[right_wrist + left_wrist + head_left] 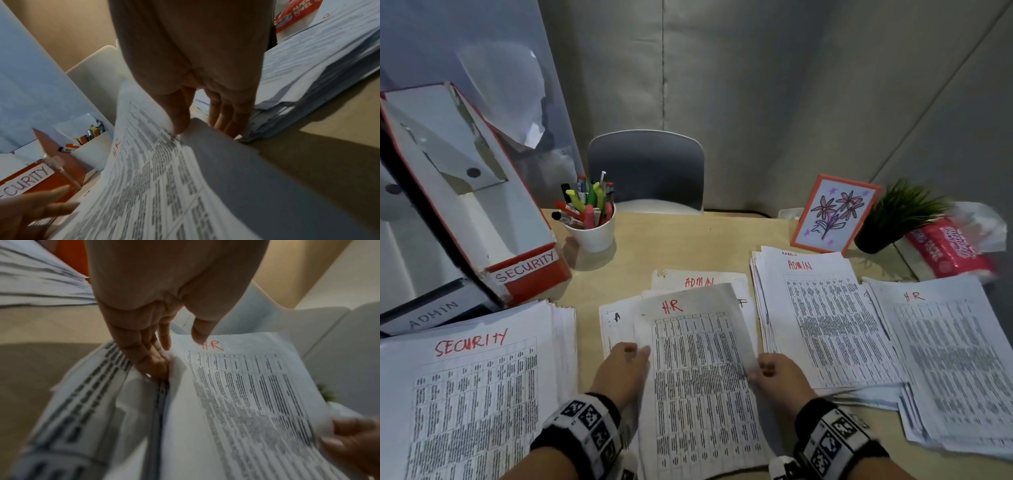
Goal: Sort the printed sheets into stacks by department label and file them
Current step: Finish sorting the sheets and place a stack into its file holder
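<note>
A printed sheet marked "H.R" in red [698, 359] tops the mixed middle pile [616, 329] and is lifted off it. My left hand [625, 359] pinches its left edge, thumb [199, 335] on top and fingers [156, 365] under the curled edge. My right hand [770, 373] pinches the right edge, thumb [179, 116] above and fingers [228, 120] below. Sorted stacks lie around it: SECURITY [476, 394] at the left, ADMIN [822, 322] right of centre, H.R [945, 359] at the far right. The red SECURITY file box [527, 270] stands at the back left.
A dark ADMIN folder [431, 315] lies beside the file box. A white cup of markers [592, 229], a framed flower drawing [832, 216], a small potted plant [893, 216] and a red paper towel pack [948, 250] line the back of the desk. A grey chair [647, 171] stands behind it.
</note>
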`<state>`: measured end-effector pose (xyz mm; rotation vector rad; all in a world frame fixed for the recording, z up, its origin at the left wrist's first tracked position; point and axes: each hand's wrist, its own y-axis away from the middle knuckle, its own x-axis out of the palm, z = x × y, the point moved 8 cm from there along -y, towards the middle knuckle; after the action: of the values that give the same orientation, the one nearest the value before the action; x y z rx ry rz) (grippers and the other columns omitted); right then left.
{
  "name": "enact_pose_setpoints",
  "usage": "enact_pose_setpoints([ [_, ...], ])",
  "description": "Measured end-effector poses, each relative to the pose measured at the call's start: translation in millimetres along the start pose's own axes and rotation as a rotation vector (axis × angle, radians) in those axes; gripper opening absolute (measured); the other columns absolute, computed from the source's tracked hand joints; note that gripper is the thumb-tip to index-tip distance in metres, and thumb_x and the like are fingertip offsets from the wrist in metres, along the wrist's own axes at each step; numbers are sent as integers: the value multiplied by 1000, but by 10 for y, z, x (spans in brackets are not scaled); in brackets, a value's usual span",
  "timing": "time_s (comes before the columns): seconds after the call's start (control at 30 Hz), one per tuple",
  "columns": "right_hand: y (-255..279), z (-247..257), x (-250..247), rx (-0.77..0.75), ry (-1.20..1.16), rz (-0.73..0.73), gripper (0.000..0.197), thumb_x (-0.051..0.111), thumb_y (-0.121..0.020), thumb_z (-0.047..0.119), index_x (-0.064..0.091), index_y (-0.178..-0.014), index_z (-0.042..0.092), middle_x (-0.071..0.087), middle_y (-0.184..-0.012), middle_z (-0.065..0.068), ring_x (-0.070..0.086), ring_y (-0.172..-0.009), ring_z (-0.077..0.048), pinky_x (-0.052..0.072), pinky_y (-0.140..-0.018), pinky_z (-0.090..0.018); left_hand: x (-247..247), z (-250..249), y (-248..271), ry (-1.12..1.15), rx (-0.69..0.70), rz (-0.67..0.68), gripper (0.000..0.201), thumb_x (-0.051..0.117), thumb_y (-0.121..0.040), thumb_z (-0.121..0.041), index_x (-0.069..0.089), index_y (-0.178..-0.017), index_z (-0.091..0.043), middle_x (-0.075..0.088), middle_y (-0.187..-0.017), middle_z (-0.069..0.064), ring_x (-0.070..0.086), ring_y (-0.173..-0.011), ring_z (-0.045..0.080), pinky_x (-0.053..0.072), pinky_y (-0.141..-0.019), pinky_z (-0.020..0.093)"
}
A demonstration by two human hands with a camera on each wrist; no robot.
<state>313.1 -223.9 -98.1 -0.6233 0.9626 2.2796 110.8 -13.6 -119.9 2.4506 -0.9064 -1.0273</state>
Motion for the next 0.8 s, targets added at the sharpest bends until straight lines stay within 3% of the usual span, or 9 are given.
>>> enact_pose_setpoints([
  [0.07,1,-19,25,-42,8,45,20,70,-80,19,65,-62,27,64,-95,2,63,-91,-18,52,-79,-27,-40,48,-55,109,-40,-10,45,38,-96,-52,58,-103,-13,65,-108,6,61,-96,24,48,-92,42],
  [0.13,9,-72,39,-51,9,66,13,76,-75,17,68,-69,26,54,-115,7,56,-106,-12,41,-85,-14,-47,72,-76,215,-43,38,51,41,-92,-60,63,-96,-14,69,-96,5,65,-86,21,53,-80,39],
  [0.2,24,-99,56,-59,-9,86,18,78,-73,14,69,-67,29,50,-121,9,53,-113,-11,38,-88,-10,-25,46,-15,308,-6,116,32,66,-85,-46,64,-93,-15,70,-86,2,67,-76,20,53,-66,32],
  [0.27,12,-127,54,-72,-29,91,35,76,-74,9,67,-56,38,49,-125,6,52,-117,-13,39,-94,-16,-4,91,-11,311,8,169,27,81,-73,-19,68,-95,-11,74,-86,5,70,-78,23,56,-67,34],
  [0.4,-2,-122,54,-94,-59,106,27,73,-76,5,66,-64,28,50,-130,2,50,-120,-14,38,-100,-22,-33,178,-31,324,-23,159,16,75,-70,8,75,-83,-1,74,-75,10,64,-65,23,49,-53,26],
  [0.5,9,-106,48,-89,-91,114,18,70,-79,3,69,-70,19,54,-125,-1,55,-116,-17,43,-99,-25,-32,168,-22,315,-6,155,15,71,-72,10,74,-82,-1,73,-70,7,63,-61,18,47,-48,21],
  [0.57,11,-92,21,-72,-132,85,10,64,-83,5,69,-76,8,64,-110,-8,62,-100,-19,50,-90,-30,-11,190,-39,322,-24,171,11,73,-74,6,71,-83,0,73,-73,8,67,-67,21,51,-53,24],
  [0.67,14,-80,-114,-18,-163,-10,15,56,-86,10,63,-74,12,63,-77,-4,57,-72,-14,46,-68,-23,12,199,-82,363,-61,219,7,75,-77,-1,72,-84,-2,73,-86,13,67,-84,31,55,-77,40],
  [0.8,-8,-169,-523,12,-141,-80,25,49,-92,12,47,-67,13,48,-69,-2,44,-64,-11,37,-58,-22,-16,222,-164,313,-78,212,20,79,-74,-18,74,-94,-17,73,-94,7,65,-92,27,51,-90,41],
])
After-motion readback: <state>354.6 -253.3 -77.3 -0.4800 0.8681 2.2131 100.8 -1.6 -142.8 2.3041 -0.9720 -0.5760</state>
